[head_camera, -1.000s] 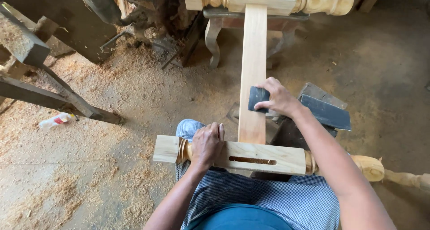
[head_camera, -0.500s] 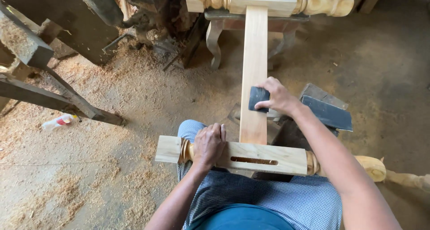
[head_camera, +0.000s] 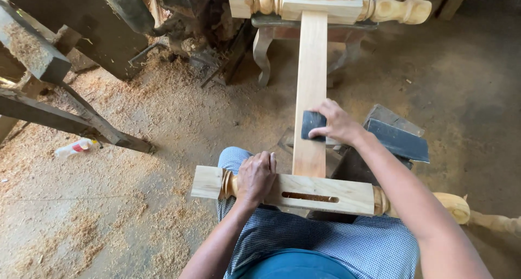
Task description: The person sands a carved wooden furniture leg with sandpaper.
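Right hand (head_camera: 339,124): fingers curled over a dark sanding block (head_camera: 312,125), pressing it flat on the upper face of a pale wooden rail (head_camera: 310,67). Block positioned on the rail's near half, closer to the near leg than to the far one.

Left hand (head_camera: 255,176): closed over the near turned leg (head_camera: 320,192), gripping beside the rounded turning, left of the open mortise slot (head_camera: 309,196). Leg laid crosswise over the lap, square end projecting left, carved end reaching right.

Rail running straight away from the near leg to a second turned leg (head_camera: 325,2) set crosswise at the far end, resting on a dark stool (head_camera: 266,40).

Checked cloth (head_camera: 325,241) over the knees beneath the near leg.

Just right of the rail, under the right forearm: dark wooden block (head_camera: 399,138) with slanted top.

On the floor (head_camera: 135,165): sawdust spread wide at left, small plastic bottle (head_camera: 73,147) lying beside dark timber beams (head_camera: 65,116). Machinery base (head_camera: 190,18) at the far left, partly in shadow.
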